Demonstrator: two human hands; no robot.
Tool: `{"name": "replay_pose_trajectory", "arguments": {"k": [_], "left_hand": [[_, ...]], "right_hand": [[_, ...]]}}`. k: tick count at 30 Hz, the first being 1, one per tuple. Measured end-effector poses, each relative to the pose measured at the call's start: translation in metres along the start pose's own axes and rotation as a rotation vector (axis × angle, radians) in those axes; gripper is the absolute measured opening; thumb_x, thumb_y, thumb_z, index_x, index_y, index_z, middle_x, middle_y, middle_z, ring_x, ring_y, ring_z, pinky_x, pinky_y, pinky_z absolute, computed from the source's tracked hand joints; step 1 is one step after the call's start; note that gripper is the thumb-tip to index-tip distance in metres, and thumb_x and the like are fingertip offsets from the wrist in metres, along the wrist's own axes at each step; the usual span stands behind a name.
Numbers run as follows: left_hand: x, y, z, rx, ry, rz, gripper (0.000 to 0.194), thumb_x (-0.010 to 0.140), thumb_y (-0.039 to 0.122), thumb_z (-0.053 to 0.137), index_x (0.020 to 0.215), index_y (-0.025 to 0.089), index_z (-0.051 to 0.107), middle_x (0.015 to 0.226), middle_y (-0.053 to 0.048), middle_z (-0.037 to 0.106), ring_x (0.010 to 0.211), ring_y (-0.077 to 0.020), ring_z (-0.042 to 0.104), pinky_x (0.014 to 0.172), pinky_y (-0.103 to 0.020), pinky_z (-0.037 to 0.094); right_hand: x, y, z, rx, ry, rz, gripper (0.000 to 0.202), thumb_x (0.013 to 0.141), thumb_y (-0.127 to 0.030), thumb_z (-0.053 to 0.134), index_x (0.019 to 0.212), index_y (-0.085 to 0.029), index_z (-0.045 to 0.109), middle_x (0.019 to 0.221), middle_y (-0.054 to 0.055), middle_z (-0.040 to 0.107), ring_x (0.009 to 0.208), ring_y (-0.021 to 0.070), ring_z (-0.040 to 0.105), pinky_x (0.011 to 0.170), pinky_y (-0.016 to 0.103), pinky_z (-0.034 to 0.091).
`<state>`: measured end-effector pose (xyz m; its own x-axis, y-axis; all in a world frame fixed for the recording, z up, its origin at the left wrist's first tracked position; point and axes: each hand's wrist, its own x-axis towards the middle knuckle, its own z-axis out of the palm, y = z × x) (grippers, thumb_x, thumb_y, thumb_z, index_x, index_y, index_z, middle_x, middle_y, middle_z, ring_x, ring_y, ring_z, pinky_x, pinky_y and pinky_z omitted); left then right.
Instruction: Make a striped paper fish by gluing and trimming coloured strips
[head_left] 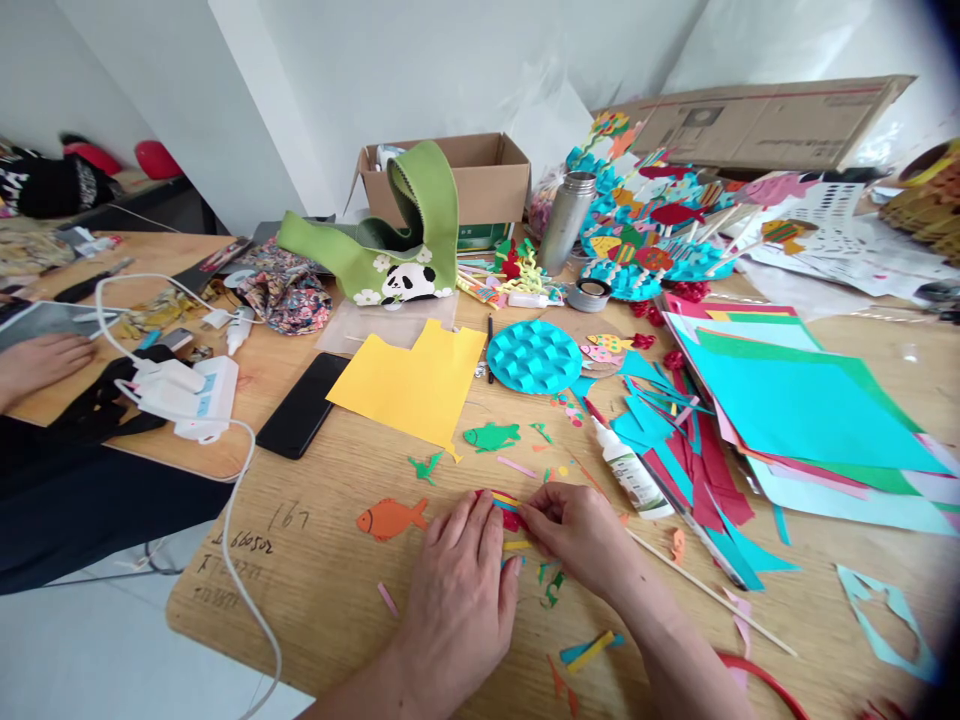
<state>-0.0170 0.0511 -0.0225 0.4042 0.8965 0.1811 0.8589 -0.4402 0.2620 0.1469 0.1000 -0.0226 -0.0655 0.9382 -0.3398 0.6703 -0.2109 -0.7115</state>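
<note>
A small red paper cut-out (513, 521), partly covered by my fingers, lies on the table with yellow and blue paper strips (503, 502) across it. My left hand (466, 580) rests over its left end, fingers stretched out flat. Thumb and forefinger of my right hand (574, 528) pinch the strips at the right end. Left of my left hand lies an orange paper fish (391, 519), and beyond my hands a green paper fish (491, 437). Another yellow strip (516, 546) sits between my hands. Loose blue and yellow strips (591, 651) lie nearer to me.
A white glue bottle (634, 470) and a thin wooden stick (712, 592) lie to the right, near stacked coloured paper (817, 400). Behind are yellow paper (412, 380), a woven blue disc (534, 357) and a phone (301, 405). Another person's hand (45, 365) is at far left.
</note>
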Motion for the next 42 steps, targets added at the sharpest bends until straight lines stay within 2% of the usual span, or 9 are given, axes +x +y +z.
{"name": "replay_pose_trajectory", "arguments": {"k": [23, 30, 36, 42], "left_hand": [[0.000, -0.001, 0.002, 0.009, 0.028, 0.009, 0.042, 0.093, 0.032, 0.043, 0.128, 0.012, 0.052, 0.135, -0.010, 0.054, 0.123, -0.0276, 0.050, 0.097, -0.044, 0.044], [0.000, -0.001, 0.002, 0.012, 0.029, 0.011, 0.042, 0.093, 0.033, 0.044, 0.128, 0.012, 0.053, 0.135, -0.010, 0.055, 0.123, -0.0267, 0.050, 0.096, -0.044, 0.045], [0.000, -0.001, 0.001, 0.005, 0.024, 0.016, 0.042, 0.093, 0.033, 0.043, 0.127, 0.012, 0.053, 0.135, -0.010, 0.054, 0.123, -0.0273, 0.050, 0.097, -0.044, 0.044], [0.000, -0.001, 0.002, 0.009, 0.017, 0.014, 0.042, 0.093, 0.033, 0.043, 0.128, 0.012, 0.053, 0.135, -0.010, 0.054, 0.123, -0.0271, 0.050, 0.097, -0.044, 0.045]], "right_hand": [[0.000, -0.001, 0.001, -0.101, 0.045, -0.028, 0.022, 0.078, -0.033, 0.050, 0.062, -0.020, 0.057, 0.056, 0.001, 0.062, 0.052, 0.0140, 0.055, 0.049, 0.024, 0.034], [0.001, 0.000, -0.008, -0.069, 0.032, -0.010, 0.029, 0.082, -0.038, 0.047, 0.061, -0.021, 0.056, 0.057, 0.003, 0.063, 0.050, 0.0142, 0.054, 0.049, 0.024, 0.035], [0.001, 0.001, -0.001, -0.061, 0.041, -0.011, 0.030, 0.083, -0.042, 0.047, 0.063, -0.021, 0.056, 0.059, 0.004, 0.065, 0.051, 0.0147, 0.055, 0.048, 0.024, 0.036], [0.002, 0.002, 0.003, -0.128, 0.075, -0.011, 0.024, 0.080, -0.035, 0.051, 0.063, -0.020, 0.058, 0.057, 0.002, 0.064, 0.052, 0.0147, 0.055, 0.050, 0.024, 0.035]]}}
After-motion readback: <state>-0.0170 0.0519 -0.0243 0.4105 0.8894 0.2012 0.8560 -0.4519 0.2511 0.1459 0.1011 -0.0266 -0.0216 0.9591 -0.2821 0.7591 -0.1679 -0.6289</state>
